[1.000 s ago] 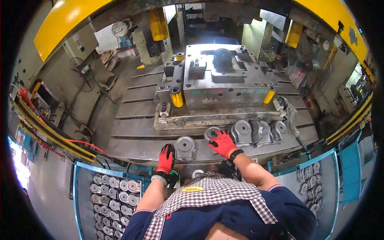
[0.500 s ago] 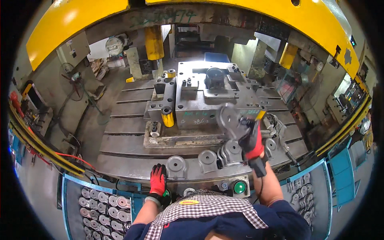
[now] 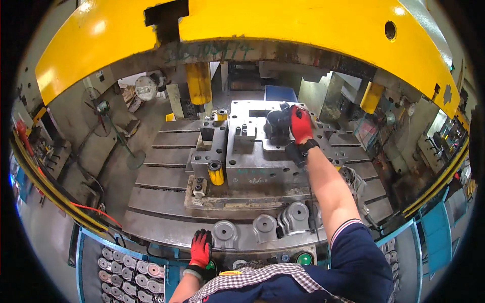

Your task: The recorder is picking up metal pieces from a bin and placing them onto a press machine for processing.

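In the head view, the dark rounded piece (image 3: 275, 126) on the die block (image 3: 247, 154) lies just left of the right hand (image 3: 301, 123), the nearer one; its long axis is unclear. Those fingers are bent toward it, their grip hidden. The left hand (image 3: 201, 248) lies with fingers extended, holding nothing visible, a ring-faced metal part (image 3: 224, 233) just to their right.

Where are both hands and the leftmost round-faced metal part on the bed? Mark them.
Right hand (image 3: 301, 124), head view, back of glove.
Left hand (image 3: 201, 249), head view, back of glove.
Metal part (image 3: 228, 236), head view, its round face.
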Demonstrator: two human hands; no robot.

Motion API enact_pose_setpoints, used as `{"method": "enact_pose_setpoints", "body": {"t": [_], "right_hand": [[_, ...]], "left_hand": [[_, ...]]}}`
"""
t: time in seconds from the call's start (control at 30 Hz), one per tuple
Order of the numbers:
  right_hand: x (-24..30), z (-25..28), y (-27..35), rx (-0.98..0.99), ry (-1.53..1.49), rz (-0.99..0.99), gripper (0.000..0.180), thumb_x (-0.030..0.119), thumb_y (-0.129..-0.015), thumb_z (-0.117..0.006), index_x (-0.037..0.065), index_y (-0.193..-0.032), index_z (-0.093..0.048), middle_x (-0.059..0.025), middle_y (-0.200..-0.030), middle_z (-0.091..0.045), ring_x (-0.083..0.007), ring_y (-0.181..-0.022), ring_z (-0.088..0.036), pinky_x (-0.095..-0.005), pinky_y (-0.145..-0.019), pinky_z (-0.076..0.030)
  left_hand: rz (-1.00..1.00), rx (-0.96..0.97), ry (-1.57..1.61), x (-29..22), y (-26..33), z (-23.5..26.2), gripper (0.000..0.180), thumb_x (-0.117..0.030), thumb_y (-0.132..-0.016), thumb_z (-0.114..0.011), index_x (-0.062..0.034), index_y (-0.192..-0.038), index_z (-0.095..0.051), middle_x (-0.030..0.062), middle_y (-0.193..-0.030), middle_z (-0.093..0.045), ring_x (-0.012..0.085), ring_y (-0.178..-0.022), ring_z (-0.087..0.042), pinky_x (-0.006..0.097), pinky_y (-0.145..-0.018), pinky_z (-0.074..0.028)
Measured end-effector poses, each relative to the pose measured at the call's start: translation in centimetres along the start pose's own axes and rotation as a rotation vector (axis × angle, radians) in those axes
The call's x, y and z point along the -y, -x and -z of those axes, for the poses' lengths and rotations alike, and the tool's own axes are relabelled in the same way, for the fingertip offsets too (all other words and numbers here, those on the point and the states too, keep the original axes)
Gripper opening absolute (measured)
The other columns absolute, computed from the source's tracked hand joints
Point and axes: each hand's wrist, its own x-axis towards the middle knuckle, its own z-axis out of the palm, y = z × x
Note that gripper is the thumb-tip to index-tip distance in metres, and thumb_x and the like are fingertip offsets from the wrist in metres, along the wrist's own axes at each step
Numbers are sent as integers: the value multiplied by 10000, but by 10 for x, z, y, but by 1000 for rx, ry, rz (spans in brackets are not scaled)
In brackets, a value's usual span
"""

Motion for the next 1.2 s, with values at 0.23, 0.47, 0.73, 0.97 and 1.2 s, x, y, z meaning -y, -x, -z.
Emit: {"method": "enact_pose_setpoints", "body": {"t": [0.23, 0.47, 0.73, 0.97, 1.2], "right_hand": [[12, -38, 23, 261, 471, 217, 306, 451, -789, -546, 218, -968, -631, -104, -1156, -479, -364, -1049, -449, -486, -851, -388], [15, -14, 38, 526, 542, 329, 342, 448, -791, -544, 193, -1011, -604, -131, -1235, -452, -389, -1128, -414, -460, -911, -383], [47, 54, 107, 356, 214, 330, 361, 265, -790, -598, 139, -1125, -553, -160, -1177, -513, -334, -1140, -429, -419, -969, -338], [4, 211, 278, 315, 251, 16, 373, 90, -735, -565, 69, -1107, -552, -160, -1117, -538, -346, -1083, -466, -419, -966, -343], [-89, 266, 500, 232, 527, -708, 550, 302, -802, -569, 25, -1249, -412, -230, -1225, -446, -357, -1149, -420, -424, -967, -346]], "left_hand": [[-20, -11, 13, -1, 2, 5, 471, -153, -809, -485, -75, -1270, -429, 156, -1324, -387, 363, -1245, -303, 430, -1042, -257], [7, 10, 6, 1, 1, 2, 459, -170, -819, -484, -79, -1266, -432, 152, -1314, -396, 370, -1241, -305, 429, -1041, -257], [64, -58, 240, 8, 4, 7, 406, -114, -866, -432, -54, -1267, -426, 139, -1330, -394, 301, -1253, -332, 370, -1045, -264], [309, -385, 499, 9, 52, 47, 386, -134, -903, -424, -21, -1272, -408, 138, -1281, -443, 254, -1172, -421, 354, -1015, -298], [207, 59, -56, 139, 131, -14, 685, -239, -818, -579, -11, -1355, -221, 179, -1261, -423, 248, -1120, -428, 349, -934, -347]]}}
